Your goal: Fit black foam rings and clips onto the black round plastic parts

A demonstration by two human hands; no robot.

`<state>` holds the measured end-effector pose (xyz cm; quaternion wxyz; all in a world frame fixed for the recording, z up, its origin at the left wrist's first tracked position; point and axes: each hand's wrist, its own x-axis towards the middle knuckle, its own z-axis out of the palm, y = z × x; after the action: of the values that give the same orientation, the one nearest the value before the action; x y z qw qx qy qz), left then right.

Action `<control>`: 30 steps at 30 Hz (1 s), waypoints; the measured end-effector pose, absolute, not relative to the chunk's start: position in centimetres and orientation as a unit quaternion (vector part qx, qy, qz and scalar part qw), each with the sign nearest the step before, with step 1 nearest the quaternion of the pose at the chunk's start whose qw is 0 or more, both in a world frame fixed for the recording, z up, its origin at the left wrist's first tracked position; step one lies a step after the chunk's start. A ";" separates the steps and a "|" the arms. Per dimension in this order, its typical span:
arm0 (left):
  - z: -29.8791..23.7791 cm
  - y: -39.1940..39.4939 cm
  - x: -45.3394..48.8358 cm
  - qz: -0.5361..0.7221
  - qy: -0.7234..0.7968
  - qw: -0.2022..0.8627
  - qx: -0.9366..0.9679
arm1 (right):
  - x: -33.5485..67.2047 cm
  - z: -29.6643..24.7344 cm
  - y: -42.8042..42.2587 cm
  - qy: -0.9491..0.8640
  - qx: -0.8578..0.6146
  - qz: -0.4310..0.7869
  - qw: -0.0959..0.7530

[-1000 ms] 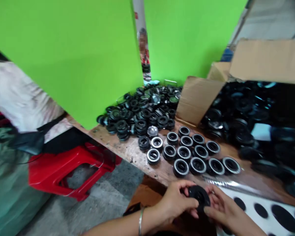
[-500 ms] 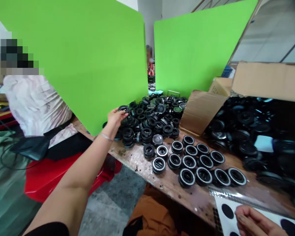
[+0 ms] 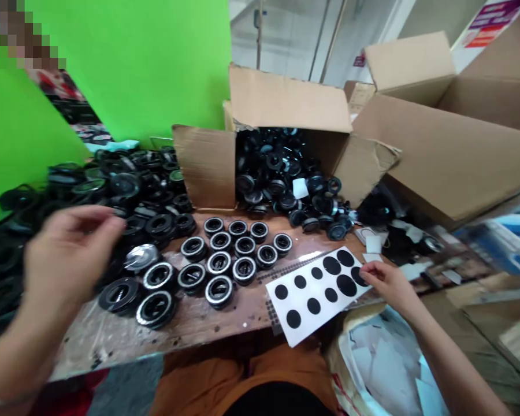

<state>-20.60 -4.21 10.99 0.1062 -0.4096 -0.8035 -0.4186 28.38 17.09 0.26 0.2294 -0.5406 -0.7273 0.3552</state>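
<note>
Hands are working apart at the wooden bench (image 3: 190, 323). Your left hand (image 3: 67, 254) is hovering, blurred, above the bench's left side, its fingers loosely spread and bent, and it is gripping nothing that can be made out. It is hanging just beside a heap of black ring parts (image 3: 125, 185), which is lying in front of the green panel (image 3: 134, 58). A shiny domed part (image 3: 141, 257) is sitting just right of its fingers. Your right hand (image 3: 387, 281) is resting at the right edge of a white sticker sheet (image 3: 307, 293), its fingertips drawn together on that edge at a large black dot (image 3: 357, 276). Whether they are gripping the dot or only the sheet cannot be told. The sheet is lying at the bench's near edge, slanting up to the right and overhanging it slightly, with black round stickers showing in rows. Silver-rimmed ring parts (image 3: 219, 263) are standing in rows between the two hands, just left of the sheet. Behind them an open cardboard box (image 3: 286, 104) is lying on its side, spilling more black parts onto the bench. A white bag of paper scraps (image 3: 381, 358) is sitting below your right forearm.
</note>
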 end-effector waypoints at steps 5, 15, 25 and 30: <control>5.2 0.7 -4.0 -0.331 -0.571 -0.139 -0.739 | 28.2 -2.1 18.4 -0.804 -0.522 0.252 0.131; -4.8 11.1 7.6 -0.186 -0.517 -0.245 -0.799 | 26.9 -1.8 21.3 -0.842 -0.468 0.266 0.025; -4.4 11.4 8.0 -0.171 -0.533 -0.241 -0.793 | 26.7 -0.4 19.2 -0.893 -0.406 0.188 -0.047; -5.4 11.6 8.1 -0.187 -0.525 -0.251 -0.791 | 29.6 2.7 13.8 -0.907 -0.354 0.223 -0.044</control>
<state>8.07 11.56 -5.43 -0.2514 -0.7914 -0.5250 -0.1867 29.64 13.78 2.73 -0.0441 -0.3540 -0.9072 0.2230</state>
